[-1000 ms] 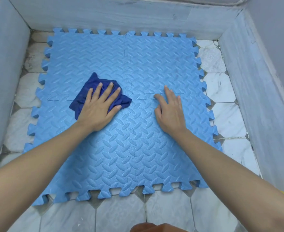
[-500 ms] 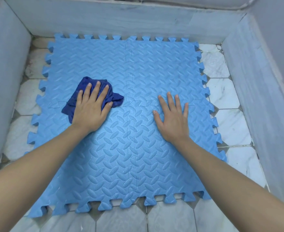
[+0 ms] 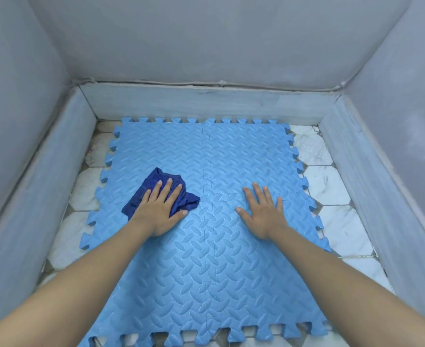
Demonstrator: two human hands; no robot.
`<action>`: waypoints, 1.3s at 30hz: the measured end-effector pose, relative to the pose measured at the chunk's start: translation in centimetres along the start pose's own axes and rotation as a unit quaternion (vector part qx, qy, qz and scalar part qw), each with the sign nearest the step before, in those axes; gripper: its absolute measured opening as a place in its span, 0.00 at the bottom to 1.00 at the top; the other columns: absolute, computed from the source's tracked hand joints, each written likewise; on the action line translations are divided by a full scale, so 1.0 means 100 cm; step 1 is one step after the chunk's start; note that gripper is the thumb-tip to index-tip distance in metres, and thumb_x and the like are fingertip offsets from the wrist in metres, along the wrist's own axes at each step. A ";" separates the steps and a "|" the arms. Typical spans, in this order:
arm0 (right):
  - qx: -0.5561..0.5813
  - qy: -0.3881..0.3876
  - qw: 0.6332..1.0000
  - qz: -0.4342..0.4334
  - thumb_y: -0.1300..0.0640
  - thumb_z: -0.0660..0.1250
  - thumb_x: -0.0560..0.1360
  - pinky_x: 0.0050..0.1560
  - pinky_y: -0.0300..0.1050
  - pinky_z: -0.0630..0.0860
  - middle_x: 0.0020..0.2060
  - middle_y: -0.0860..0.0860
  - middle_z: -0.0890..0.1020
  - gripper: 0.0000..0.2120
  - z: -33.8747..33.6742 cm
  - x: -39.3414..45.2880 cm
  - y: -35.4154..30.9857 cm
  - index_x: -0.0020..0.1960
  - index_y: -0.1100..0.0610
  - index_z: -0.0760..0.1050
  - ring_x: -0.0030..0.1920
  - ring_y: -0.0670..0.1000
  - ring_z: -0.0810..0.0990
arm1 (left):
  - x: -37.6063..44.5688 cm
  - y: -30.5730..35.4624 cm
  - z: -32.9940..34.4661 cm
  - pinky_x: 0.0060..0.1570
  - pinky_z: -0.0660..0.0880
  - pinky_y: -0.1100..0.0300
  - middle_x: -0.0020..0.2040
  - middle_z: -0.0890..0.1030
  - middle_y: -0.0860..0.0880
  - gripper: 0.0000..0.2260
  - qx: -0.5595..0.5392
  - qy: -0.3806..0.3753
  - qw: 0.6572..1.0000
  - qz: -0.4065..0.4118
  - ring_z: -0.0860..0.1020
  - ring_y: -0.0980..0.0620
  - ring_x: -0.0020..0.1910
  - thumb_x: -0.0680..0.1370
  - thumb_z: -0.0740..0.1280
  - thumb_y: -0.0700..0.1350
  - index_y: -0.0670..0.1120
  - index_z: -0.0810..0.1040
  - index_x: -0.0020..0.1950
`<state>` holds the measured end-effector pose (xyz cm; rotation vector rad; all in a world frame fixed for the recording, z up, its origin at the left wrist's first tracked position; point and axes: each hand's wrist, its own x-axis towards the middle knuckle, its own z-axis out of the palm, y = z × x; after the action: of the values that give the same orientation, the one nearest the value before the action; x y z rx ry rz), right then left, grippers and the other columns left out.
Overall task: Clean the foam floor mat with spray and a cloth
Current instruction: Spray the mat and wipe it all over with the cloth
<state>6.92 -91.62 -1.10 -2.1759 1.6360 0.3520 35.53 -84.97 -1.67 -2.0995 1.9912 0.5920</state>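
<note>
Arms: two bare forearms are seen, uncovered to the frame's lower edge.
Sleeves: none are worn within view.
Left hand (image 3: pixel 160 211): bare, ungloved.
Right hand (image 3: pixel 264 212): bare, ungloved.

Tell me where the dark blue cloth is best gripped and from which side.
Probably the bunched far edge of the cloth, pinched from above. The left hand lies flat over its near half, so the loose folds beyond the fingertips and the corner poking toward the mat's centre seam are the free parts; it lies too flat to scoop sideways.
</note>
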 end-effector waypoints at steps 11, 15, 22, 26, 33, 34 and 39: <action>0.147 0.527 0.823 -0.151 0.47 0.59 0.81 0.77 0.49 0.45 0.79 0.55 0.51 0.32 -0.418 0.001 -0.113 0.79 0.59 0.52 0.79 0.53 0.46 | 0.022 0.033 -0.348 0.72 0.55 0.47 0.78 0.52 0.47 0.37 0.043 0.371 0.925 0.072 0.54 0.44 0.76 0.73 0.31 0.68 0.52 0.49 0.78; 0.059 0.515 0.845 -0.128 0.46 0.54 0.82 0.78 0.51 0.42 0.79 0.55 0.52 0.32 -0.498 0.009 -0.148 0.79 0.61 0.50 0.79 0.52 0.47 | 0.016 0.040 -0.400 0.71 0.57 0.47 0.78 0.56 0.45 0.32 0.071 0.402 0.911 0.062 0.57 0.42 0.76 0.77 0.41 0.63 0.51 0.52 0.78; -0.058 0.450 0.891 -0.034 0.46 0.52 0.83 0.77 0.58 0.42 0.63 0.55 0.75 0.20 -0.488 0.037 -0.144 0.66 0.58 0.69 0.69 0.56 0.68 | 0.024 0.039 -0.391 0.74 0.45 0.49 0.78 0.41 0.47 0.36 0.092 0.353 0.930 0.050 0.43 0.45 0.77 0.70 0.31 0.66 0.53 0.37 0.77; -0.074 0.456 0.887 -0.006 0.49 0.51 0.84 0.77 0.56 0.46 0.60 0.56 0.75 0.17 -0.488 0.032 -0.153 0.64 0.58 0.69 0.65 0.57 0.69 | 0.028 0.030 -0.387 0.74 0.44 0.49 0.78 0.39 0.47 0.36 0.097 0.343 0.934 0.033 0.42 0.46 0.77 0.70 0.30 0.66 0.53 0.35 0.76; -0.075 0.473 0.878 -0.019 0.50 0.53 0.83 0.73 0.54 0.55 0.58 0.57 0.73 0.16 -0.476 0.039 -0.151 0.63 0.60 0.67 0.61 0.58 0.69 | 0.041 0.036 -0.390 0.74 0.44 0.48 0.78 0.39 0.46 0.36 0.078 0.337 0.938 0.029 0.42 0.46 0.77 0.71 0.30 0.67 0.53 0.34 0.76; -0.074 0.475 0.877 -0.018 0.49 0.54 0.83 0.73 0.54 0.56 0.58 0.57 0.73 0.17 -0.474 0.041 -0.151 0.63 0.61 0.67 0.60 0.58 0.69 | 0.043 0.039 -0.390 0.74 0.44 0.48 0.78 0.40 0.46 0.35 0.074 0.336 0.938 0.031 0.42 0.46 0.77 0.72 0.31 0.67 0.52 0.34 0.76; -0.091 0.497 0.863 -0.021 0.47 0.54 0.82 0.74 0.55 0.56 0.57 0.57 0.72 0.19 -0.469 0.047 -0.149 0.64 0.60 0.66 0.59 0.58 0.69 | 0.051 0.045 -0.382 0.74 0.44 0.48 0.78 0.39 0.47 0.31 0.066 0.317 0.946 0.031 0.42 0.46 0.77 0.80 0.43 0.62 0.51 0.35 0.77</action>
<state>20.89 -113.28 41.04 -2.7368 2.0581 -0.8185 37.19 -105.26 31.33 -2.3431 2.3225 -0.2551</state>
